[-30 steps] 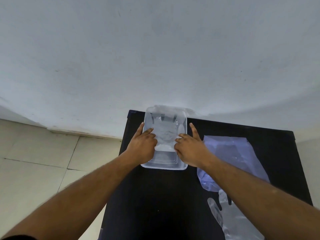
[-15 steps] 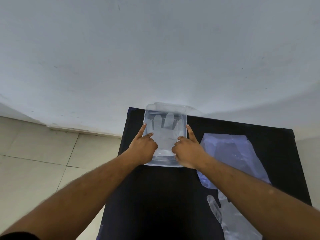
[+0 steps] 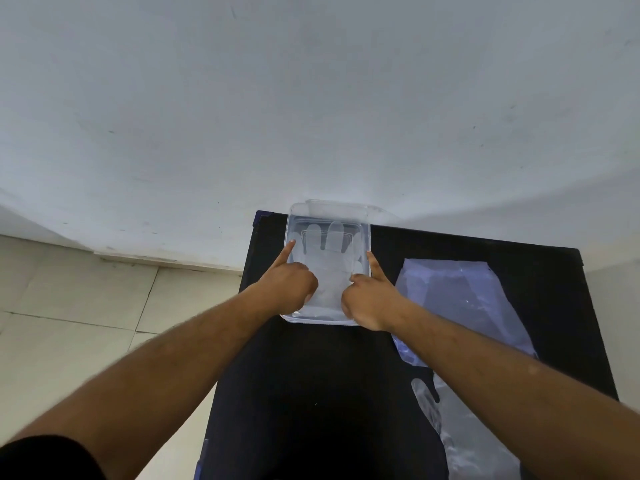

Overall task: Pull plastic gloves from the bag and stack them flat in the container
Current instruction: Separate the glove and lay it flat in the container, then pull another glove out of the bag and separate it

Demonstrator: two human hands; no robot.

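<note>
Off to my left lies pale tiled floor [image 3: 69, 306], and the white wall [image 3: 311, 98] fills everything above the black table [image 3: 311, 393]. My left hand [image 3: 289, 287] rests on the left edge of the clear container [image 3: 367, 237] — index finger stretched along its rim, the other fingers curled down inside, gripping nothing. Between my hands a plastic glove [image 3: 329, 261] lies flat in the container, its fingers pointing toward the wall. My right hand [image 3: 370, 299] mirrors the left on the right edge, index finger out, the rest curled onto the glove. Further right the flattened bag [image 3: 460, 292] lies on the table — and near my right forearm another loose glove [image 3: 460, 438] lies spread on the tabletop.
</note>
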